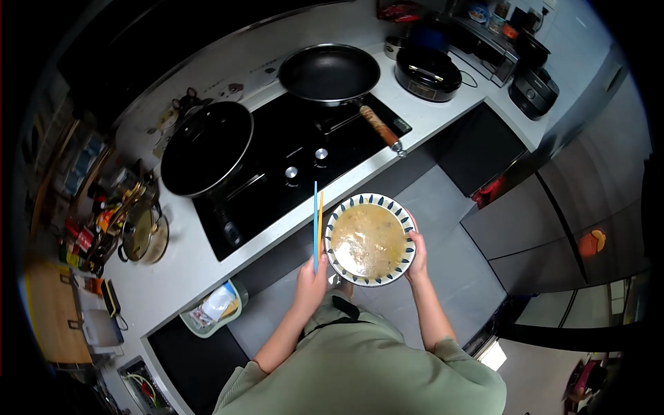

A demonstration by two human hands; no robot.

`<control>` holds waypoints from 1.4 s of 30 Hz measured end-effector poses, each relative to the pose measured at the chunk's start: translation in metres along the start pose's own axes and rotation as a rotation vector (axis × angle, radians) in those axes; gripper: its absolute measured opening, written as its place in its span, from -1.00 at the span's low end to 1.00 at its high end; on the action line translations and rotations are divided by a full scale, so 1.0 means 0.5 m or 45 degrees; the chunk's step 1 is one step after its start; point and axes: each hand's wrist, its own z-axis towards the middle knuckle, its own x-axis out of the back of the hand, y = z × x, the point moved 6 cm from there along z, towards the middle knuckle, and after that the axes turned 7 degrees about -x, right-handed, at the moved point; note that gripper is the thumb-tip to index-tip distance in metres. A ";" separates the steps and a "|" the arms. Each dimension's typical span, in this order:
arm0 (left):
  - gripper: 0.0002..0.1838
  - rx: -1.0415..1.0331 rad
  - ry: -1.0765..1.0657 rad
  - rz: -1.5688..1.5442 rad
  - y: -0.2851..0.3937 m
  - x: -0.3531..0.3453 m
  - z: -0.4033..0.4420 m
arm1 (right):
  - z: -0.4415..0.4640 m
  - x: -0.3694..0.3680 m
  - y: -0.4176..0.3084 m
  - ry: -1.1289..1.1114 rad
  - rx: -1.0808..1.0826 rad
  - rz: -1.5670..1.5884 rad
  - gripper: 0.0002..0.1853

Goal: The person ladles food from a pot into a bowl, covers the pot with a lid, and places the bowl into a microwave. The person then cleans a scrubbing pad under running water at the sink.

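Right hand grip clasped the soup bowl at its three o'clock; left hand grip closed round blue and orange chopsticks, bowl's eight o'clock. Bowl: hob's five o'clock.

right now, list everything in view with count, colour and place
bowl: 1, white with blue marks, between hands
soup: 1 bowlful, yellowish, in bowl
chopsticks: 2, blue and orange, left hand
pans: 2, black, on stove
stove: 1, black, set in counter
knobs: 2, silver, stove's front
counter: 1, white, around stove
pot: 1, yellowish, left of stove
round appliance: 1, black, right of stove
oven: 1, silver, counter's far right
bin: 1, pale green, below counter
fridge: 1, dark grey, right
floor: 1, grey, underfoot
clutter: uncountable, mixed, both counter ends
shirt: 1, green, on torso
left hand: 1, bare, beside bowl
right hand: 1, bare, at bowl's right
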 end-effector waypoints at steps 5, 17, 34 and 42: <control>-0.61 -0.042 -0.134 0.038 0.043 -0.091 0.086 | 0.052 0.086 -0.059 0.118 -0.023 0.097 -0.42; -0.65 -0.040 -0.317 -0.026 0.181 -0.370 0.253 | 0.207 0.315 -0.254 0.164 0.028 0.179 -0.42; -0.55 -0.226 -0.039 0.008 0.273 -0.860 0.501 | 0.478 0.671 -0.562 0.104 0.028 0.141 -0.50; -0.64 -0.121 -0.063 -0.160 0.307 -1.011 0.675 | 0.655 0.787 -0.637 0.180 0.018 0.223 -0.53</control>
